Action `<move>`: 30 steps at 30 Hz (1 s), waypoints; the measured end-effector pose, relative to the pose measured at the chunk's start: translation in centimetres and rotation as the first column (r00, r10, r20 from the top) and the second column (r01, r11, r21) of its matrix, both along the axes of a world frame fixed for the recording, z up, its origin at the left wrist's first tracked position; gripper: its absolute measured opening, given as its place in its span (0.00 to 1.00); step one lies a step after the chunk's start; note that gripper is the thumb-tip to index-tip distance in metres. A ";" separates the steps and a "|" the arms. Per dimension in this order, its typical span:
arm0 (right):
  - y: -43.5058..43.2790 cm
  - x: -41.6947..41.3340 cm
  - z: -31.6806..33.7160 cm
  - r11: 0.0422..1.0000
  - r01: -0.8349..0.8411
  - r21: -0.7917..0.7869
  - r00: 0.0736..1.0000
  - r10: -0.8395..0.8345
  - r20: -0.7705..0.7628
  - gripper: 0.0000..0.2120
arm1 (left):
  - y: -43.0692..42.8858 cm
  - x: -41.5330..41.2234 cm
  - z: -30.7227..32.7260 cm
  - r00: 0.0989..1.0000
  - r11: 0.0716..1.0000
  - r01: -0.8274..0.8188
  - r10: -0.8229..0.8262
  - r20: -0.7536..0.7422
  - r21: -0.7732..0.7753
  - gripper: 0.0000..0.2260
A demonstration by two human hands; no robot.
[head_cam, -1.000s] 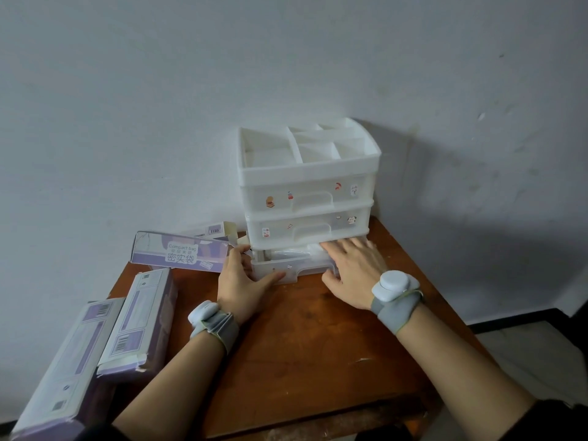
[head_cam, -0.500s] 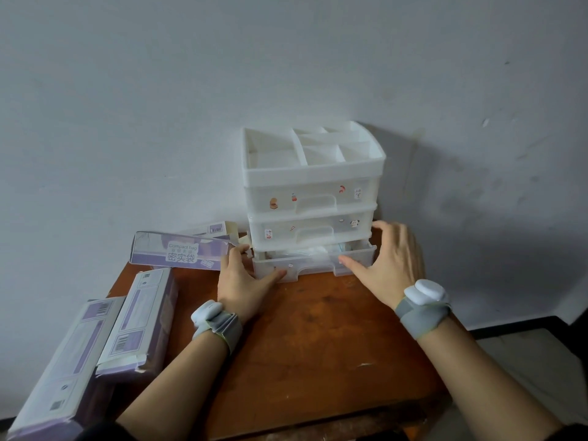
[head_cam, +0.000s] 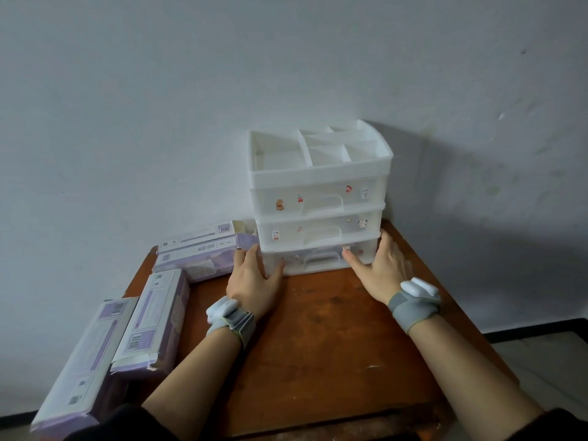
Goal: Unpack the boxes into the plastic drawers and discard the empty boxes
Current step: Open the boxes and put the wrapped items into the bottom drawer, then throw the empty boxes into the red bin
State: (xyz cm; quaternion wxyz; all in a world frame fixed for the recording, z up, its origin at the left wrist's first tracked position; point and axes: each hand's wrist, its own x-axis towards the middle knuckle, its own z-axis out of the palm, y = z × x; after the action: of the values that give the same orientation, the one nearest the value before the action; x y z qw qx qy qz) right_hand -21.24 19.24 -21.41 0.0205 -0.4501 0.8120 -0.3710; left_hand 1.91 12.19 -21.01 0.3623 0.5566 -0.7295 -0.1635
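A white plastic drawer unit [head_cam: 319,198] with three drawers and a divided open top stands at the back of the wooden table [head_cam: 318,345]. Its bottom drawer [head_cam: 318,257] sits pushed in flush. My left hand [head_cam: 253,276] rests against the unit's lower left corner and my right hand [head_cam: 380,268] against its lower right corner, fingers spread, holding nothing. Three purple and white boxes lie to the left: one [head_cam: 203,251] beside the unit, one [head_cam: 156,316] at the table's left edge, one [head_cam: 86,361] overhanging at the lower left.
A pale wall rises straight behind the table. The table's right edge [head_cam: 445,281] drops to a tiled floor [head_cam: 547,361] with a dark baseboard. Grey bands with white trackers wrap both wrists.
The bottom drawer, part way out a second ago, is now pushed in. My right hand slid from the drawer front to the unit's right side. The box beside the unit has shifted.
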 end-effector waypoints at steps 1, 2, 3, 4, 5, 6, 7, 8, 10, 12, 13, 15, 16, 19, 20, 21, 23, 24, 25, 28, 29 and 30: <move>0.2 0.3 0.0 1.000 -0.010 0.002 1.000 0.010 -0.005 0.41 | 0.2 0.4 0.1 1.000 0.999 0.019 -0.019 0.012 -0.027 0.24; 0.4 0.5 0.0 1.000 -0.016 0.006 1.000 0.016 -0.008 0.41 | 0.3 0.8 0.3 0.999 0.999 0.032 -0.031 0.031 -0.034 0.24; 0.7 0.8 0.0 1.000 -0.017 0.007 1.000 0.017 -0.010 0.41 | 0.5 1.3 0.6 0.998 0.999 0.041 -0.040 0.052 -0.023 0.24; 0.9 1.0 0.0 1.000 -0.008 0.012 1.000 0.008 -0.005 0.41 | 0.6 1.8 0.9 0.996 0.999 0.049 -0.049 0.068 -0.003 0.26; 1.2 1.5 0.3 1.000 0.006 0.012 1.000 -0.006 0.008 0.42 | 0.8 2.5 1.5 0.996 0.998 0.053 -0.054 0.078 0.013 0.29; 1.2 1.6 0.4 1.000 0.026 0.017 0.999 -0.026 0.034 0.42 | 0.7 2.8 1.9 0.994 0.998 0.054 -0.056 0.090 0.023 0.31; 1.4 1.9 0.7 0.999 0.043 0.012 0.997 -0.044 0.061 0.42 | 0.7 3.3 2.4 0.994 0.999 0.047 -0.048 0.098 0.019 0.31; 1.7 2.2 1.1 0.998 0.056 0.003 0.995 -0.056 0.085 0.42 | 0.9 3.8 2.9 0.995 0.999 0.040 -0.041 0.094 0.006 0.30; 2.4 3.3 2.0 0.996 0.065 -0.054 0.991 -0.058 0.120 0.40 | 1.4 5.3 3.9 0.997 0.999 0.029 -0.027 0.069 -0.022 0.24; 2.7 4.2 2.6 0.989 0.049 -0.139 0.991 -0.030 0.132 0.32 | 1.4 6.4 4.5 0.996 0.999 0.019 -0.015 0.088 -0.041 0.17; 2.9 4.7 3.0 0.986 0.027 -0.164 0.991 -0.005 0.133 0.27 | 1.4 7.0 4.7 0.995 0.999 0.023 -0.018 0.101 -0.047 0.15; 3.1 5.6 3.7 0.988 -0.042 -0.150 0.989 0.063 0.137 0.19 | 1.0 7.9 5.0 0.990 0.998 0.036 -0.029 0.141 -0.043 0.15; 3.4 6.2 4.0 0.988 -0.088 -0.128 0.986 0.104 0.130 0.16 | 0.8 8.4 5.2 0.983 0.998 0.041 -0.033 0.181 -0.041 0.16; 3.8 7.9 4.6 0.980 -0.188 -0.057 0.977 0.193 0.095 0.12 | 0.0 9.5 5.8 0.936 0.999 0.032 -0.022 0.350 -0.023 0.22; 3.6 8.6 4.6 0.977 -0.209 -0.040 0.974 0.211 0.080 0.12 | -0.4 10.0 5.9 0.921 1.000 0.028 -0.023 0.388 -0.008 0.24; 3.4 9.2 4.6 0.974 -0.226 -0.030 0.971 0.227 0.074 0.11 | -0.8 10.5 6.0 0.909 1.000 0.027 -0.030 0.416 0.013 0.26; 3.1 9.9 4.7 0.965 -0.260 -0.023 0.962 0.261 0.073 0.10 | -1.4 10.8 6.2 0.880 0.998 0.044 -0.063 0.471 0.052 0.28; 2.7 10.3 4.7 0.960 -0.281 -0.016 0.957 0.281 0.069 0.10 | -2.0 11.0 6.3 0.861 0.996 0.056 -0.083 0.502 0.067 0.29; 2.3 10.8 4.9 0.954 -0.301 -0.008 0.952 0.301 0.060 0.10 | -2.6 11.2 6.2 0.839 0.994 0.067 -0.101 0.535 0.081 0.31; 0.8 12.2 5.6 0.937 -0.348 -0.026 0.937 0.348 0.021 0.09 | -4.4 11.4 6.0 0.787 0.987 0.092 -0.154 0.597 0.133 0.32; 0.1 12.8 5.8 0.934 -0.355 -0.044 0.935 0.356 0.007 0.08 | -5.1 11.5 5.8 0.785 0.984 0.090 -0.164 0.597 0.152 0.32; 0.1 13.2 6.2 0.931 -0.360 -0.066 0.933 0.361 -0.005 0.08 | -5.3 11.4 5.7 0.786 0.983 0.091 -0.168 0.595 0.157 0.33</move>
State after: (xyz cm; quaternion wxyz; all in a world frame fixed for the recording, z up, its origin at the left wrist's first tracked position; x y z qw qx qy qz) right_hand -8.06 19.30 -15.18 0.0766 -0.5905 0.7030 -0.3890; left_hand 13.34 6.93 -15.29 0.0638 0.5487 -0.8324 -0.0446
